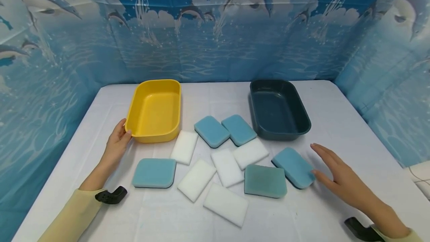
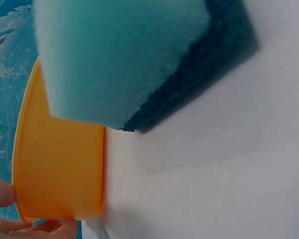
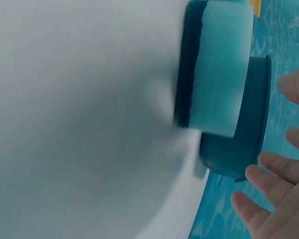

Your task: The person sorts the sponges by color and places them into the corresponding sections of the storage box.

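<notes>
My left hand holds the near left corner of a yellow plastic tray, thumb on the front and fingers along the side. Left of centre lies a blue scouring sponge with a dark underside, which fills the top of the left wrist view. My right hand hovers with spread fingers beside another blue sponge, its thumb right at that sponge's edge. Nothing is in its grasp. Close to this sponge lies a greener sponge.
A dark teal tray stands at the back right. Between the trays are two more blue sponges. Several white sponge blocks lie scattered across the middle of the white-covered table. A dolphin-print curtain surrounds the back and sides.
</notes>
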The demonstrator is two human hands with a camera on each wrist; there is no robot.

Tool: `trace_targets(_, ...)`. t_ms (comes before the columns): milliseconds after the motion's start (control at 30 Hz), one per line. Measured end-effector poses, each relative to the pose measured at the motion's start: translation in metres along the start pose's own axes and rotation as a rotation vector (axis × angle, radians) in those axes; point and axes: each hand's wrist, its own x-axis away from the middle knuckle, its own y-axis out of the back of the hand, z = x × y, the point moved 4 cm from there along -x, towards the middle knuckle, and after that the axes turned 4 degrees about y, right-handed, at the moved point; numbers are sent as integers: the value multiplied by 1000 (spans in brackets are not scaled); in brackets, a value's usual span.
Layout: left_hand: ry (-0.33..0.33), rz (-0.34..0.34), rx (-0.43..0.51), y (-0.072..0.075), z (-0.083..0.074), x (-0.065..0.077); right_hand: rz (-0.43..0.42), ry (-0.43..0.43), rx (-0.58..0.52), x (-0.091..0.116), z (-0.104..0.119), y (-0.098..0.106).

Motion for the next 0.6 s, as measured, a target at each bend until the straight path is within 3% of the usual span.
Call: trace_targets(600, 27, -11, -3, 1, -1, -1, 34, 93, -22, -13, 40, -7)
